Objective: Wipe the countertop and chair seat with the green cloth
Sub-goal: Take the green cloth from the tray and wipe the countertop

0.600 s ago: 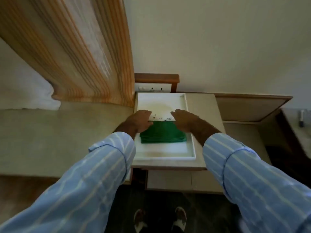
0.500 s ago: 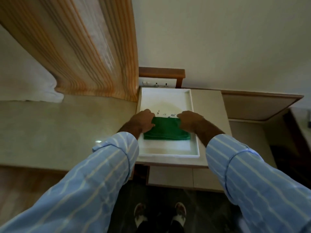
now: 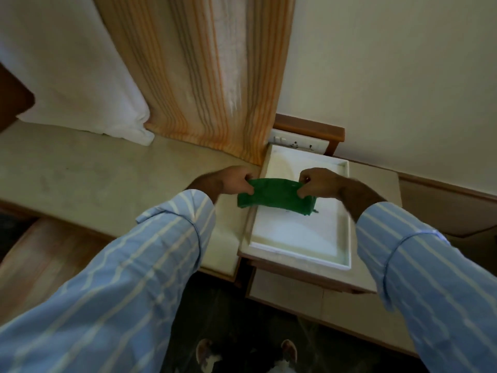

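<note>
Beige surface beside a white tray: we hold the green cloth just above the tray's left rim.

Only its top corners are pinched, so the folded cloth could sag open or slip free as we swing it over. Our left hand and right hand mirror each other, fingers curled shut on the corners, forearms stretched forward.

Green cloth; white tray; beige countertop; orange-striped curtain; pale blue sleeves with white stripes.
</note>
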Demonstrator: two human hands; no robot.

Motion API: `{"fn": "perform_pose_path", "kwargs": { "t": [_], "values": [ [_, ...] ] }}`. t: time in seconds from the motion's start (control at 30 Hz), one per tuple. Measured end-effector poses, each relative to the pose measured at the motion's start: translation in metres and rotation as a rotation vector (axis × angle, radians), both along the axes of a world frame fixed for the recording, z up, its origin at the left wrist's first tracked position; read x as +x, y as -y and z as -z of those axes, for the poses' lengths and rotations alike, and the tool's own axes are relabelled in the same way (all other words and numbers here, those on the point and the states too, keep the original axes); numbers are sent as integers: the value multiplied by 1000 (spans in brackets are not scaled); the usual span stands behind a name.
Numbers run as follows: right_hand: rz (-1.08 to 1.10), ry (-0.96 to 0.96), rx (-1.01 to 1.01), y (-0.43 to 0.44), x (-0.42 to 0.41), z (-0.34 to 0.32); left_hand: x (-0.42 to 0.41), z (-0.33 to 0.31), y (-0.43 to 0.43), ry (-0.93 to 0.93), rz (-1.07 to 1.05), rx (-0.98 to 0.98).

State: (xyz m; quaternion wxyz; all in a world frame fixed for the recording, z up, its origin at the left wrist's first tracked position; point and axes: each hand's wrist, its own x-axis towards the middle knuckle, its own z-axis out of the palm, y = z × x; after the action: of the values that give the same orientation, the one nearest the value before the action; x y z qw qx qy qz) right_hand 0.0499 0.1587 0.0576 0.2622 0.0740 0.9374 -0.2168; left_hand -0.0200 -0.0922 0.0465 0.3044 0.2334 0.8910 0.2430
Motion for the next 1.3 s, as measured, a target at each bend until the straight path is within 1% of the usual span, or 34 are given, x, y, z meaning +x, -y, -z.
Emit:
{"fn": "perform_pose_path", "kwargs": {
  "t": [0.17,0.23,0.4,0.57,0.8,0.97,1.03,1.13,1.23,1.3],
  "values": [
    [51,-102,-189,80,-40,-27,-18,-19,104,67,-228,143],
    [15,-130,-210,114,-57,-33,-22,-22,147,105,-306,203],
    [-86,-184,-230,211,-98,-32,-33,-26,253,104,-480,343],
    [-106,-127,-331,300,-135,-14,-46,-16,347,107,-622,390],
    [-144,0,-443,419,-215,14,-84,16,455,102,-812,434],
    [-119,115,-537,499,-283,41,-126,41,523,112,-1027,498],
    [-113,171,-554,528,-307,59,-141,56,548,117,-1093,465],
    [-129,236,-569,567,-334,88,-160,81,580,64,-1152,365],
    [-101,255,-549,594,-349,120,-179,103,603,47,-1181,294],
    [-87,279,-531,610,-355,142,-193,120,618,-2,-1184,199]
  ]
}}
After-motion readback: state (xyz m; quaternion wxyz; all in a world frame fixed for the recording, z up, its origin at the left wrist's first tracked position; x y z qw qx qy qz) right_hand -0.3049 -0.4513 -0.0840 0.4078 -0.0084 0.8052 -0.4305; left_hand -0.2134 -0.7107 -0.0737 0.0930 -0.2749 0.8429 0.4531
